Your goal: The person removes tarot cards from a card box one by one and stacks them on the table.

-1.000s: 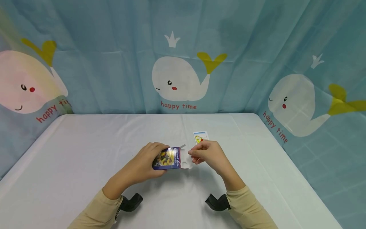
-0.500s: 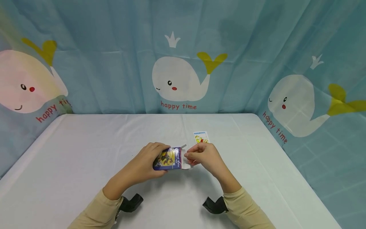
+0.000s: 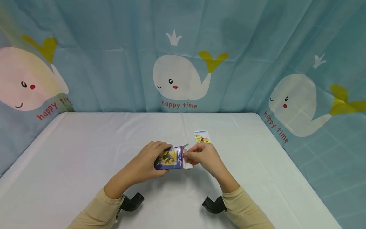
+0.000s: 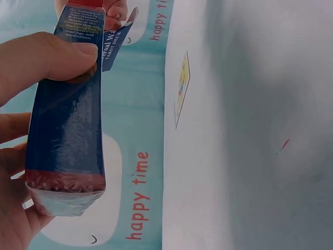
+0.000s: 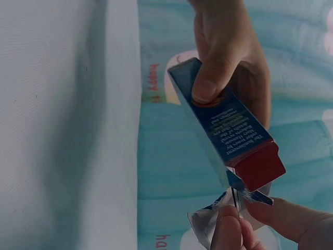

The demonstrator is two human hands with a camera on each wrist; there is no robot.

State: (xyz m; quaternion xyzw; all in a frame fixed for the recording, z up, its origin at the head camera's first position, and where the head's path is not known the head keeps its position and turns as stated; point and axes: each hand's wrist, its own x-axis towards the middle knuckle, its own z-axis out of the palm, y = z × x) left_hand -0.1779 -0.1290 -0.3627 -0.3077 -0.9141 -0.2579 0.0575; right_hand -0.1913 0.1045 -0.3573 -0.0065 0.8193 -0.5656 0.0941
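My left hand (image 3: 149,160) grips a blue tarot card box (image 3: 168,158) with a yellow picture on its front, holding it above the table with the opening toward the right. In the left wrist view the thumb presses the narrow blue side of the box (image 4: 67,120). At the opening, my right hand (image 3: 204,156) has its thumb and fingertips together. The right wrist view shows a thin card edge (image 5: 234,198) pinched there, largely hidden by the fingers. Lifted flaps surround these fingers, among them a red flap (image 5: 260,166). A picture card (image 3: 202,136) lies on the table just beyond the right hand.
White cloth covers the table (image 3: 85,143). Behind it and at the sides hangs a blue curtain (image 3: 120,79) printed with whales. A black strap piece (image 3: 132,202) sticks out from the left sleeve, and a similar black piece (image 3: 214,204) from the right.
My right hand has moved left, up to the open end of the box. The left hand and the box have stayed nearly in place, and the card on the table lies where it was.
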